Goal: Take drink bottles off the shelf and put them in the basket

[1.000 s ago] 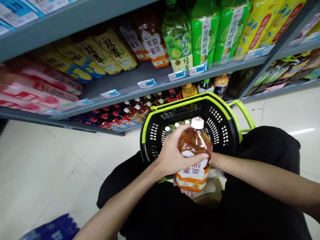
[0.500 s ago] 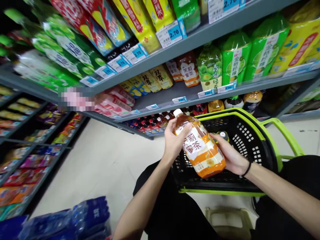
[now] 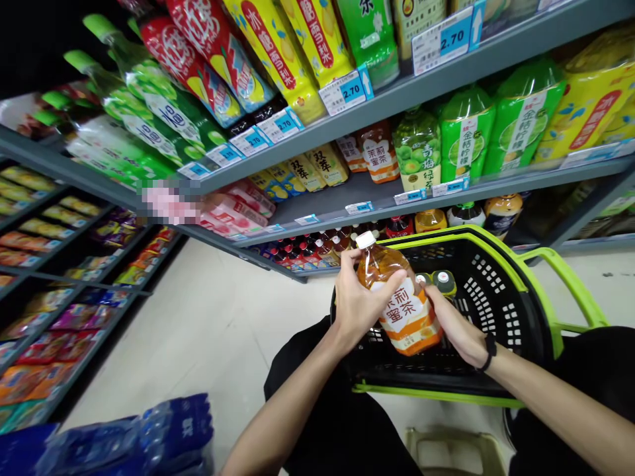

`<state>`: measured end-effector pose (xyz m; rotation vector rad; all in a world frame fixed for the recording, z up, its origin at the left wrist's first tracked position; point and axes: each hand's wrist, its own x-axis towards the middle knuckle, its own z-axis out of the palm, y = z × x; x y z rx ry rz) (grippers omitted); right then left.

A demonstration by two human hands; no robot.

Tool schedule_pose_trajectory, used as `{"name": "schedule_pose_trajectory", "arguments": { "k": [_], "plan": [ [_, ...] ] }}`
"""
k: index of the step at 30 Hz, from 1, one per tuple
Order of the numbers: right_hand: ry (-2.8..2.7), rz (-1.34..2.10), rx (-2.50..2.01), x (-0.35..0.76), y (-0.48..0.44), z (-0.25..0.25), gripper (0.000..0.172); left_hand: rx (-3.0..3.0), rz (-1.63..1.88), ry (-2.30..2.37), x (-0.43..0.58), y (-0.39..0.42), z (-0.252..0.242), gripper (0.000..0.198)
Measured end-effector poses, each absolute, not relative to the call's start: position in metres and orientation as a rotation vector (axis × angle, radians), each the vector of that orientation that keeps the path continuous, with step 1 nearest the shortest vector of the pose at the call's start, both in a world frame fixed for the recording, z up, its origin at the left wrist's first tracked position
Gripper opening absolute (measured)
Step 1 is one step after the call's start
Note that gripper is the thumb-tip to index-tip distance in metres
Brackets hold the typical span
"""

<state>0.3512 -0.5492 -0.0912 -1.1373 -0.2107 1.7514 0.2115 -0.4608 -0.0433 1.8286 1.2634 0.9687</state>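
Note:
A large bottle of jasmine honey tea (image 3: 404,311), amber with a white cap and an orange-and-white label, is held between both hands over the basket. My left hand (image 3: 360,294) wraps its upper left side, thumb across the front. On the bottle's right side rests my right hand (image 3: 456,324), closed against it, with its fingertips partly hidden behind. Below is a black shopping basket (image 3: 526,324) with a lime-green rim and handle. Inside it, beyond the bottle, stand dark-topped bottles (image 3: 443,283) with white caps.
Drink shelves (image 3: 327,192) run across the front, with price tags along their edges. At the left stands another rack of packaged snacks (image 3: 64,264). Blue-wrapped bottle packs (image 3: 173,430) lie at the lower left. A beige stool (image 3: 454,449) is on the floor below the basket.
Both hands have lowered the tea bottle slightly and tipped its base away, closer to the basket. The left hand has shifted a little right. More of the bottles in the basket shows.

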Motion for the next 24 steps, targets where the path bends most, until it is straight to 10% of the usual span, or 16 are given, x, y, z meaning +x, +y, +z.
{"name": "schedule_pose_trajectory", "arguments": {
  "k": [24],
  "plan": [
    [-0.897, 1.556, -1.198, 0.367, -0.564, -0.112, 0.072, 2.207, 1.030, 1.094, 0.200, -0.471, -0.056, 0.073]
  ]
}}
